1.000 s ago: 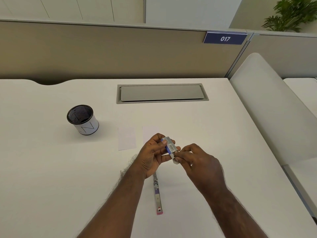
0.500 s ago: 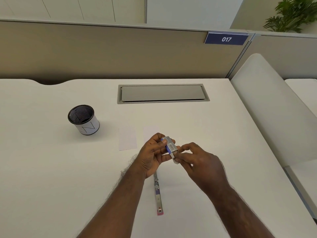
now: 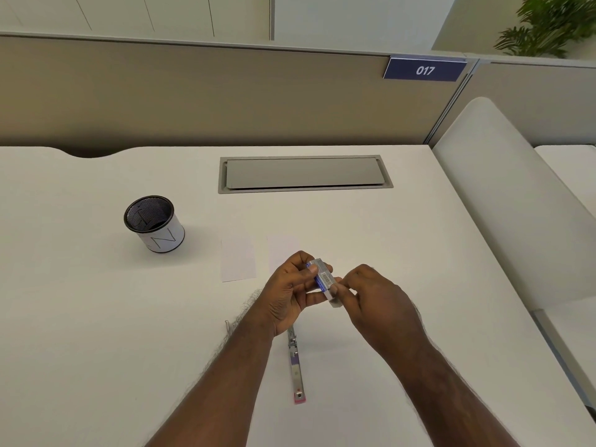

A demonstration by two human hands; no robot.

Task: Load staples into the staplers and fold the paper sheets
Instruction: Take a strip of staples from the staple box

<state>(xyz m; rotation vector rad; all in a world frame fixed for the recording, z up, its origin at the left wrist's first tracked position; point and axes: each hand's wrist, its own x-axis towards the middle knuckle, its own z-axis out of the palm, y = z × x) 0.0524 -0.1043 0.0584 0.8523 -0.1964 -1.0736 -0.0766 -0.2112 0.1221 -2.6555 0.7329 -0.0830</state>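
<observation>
A small blue and silver staple box with a barcode is held above the desk by my left hand. My right hand pinches the box's near end, where a pale inner tray sticks out. Below the hands a stapler lies opened out flat on the desk, its pink end toward me; its far end is hidden under my left hand. Two small white paper sheets lie flat side by side beyond the hands, one on the left and one partly covered by my fingers.
A black mesh pen cup with a white band stands at the left. A grey cable hatch is set into the white desk at the back. A beige partition rises behind, and a white divider borders the right.
My right hand's fingers have shifted slightly at the near end of the staple box. The box, the stapler and the sheets stay where they were.
</observation>
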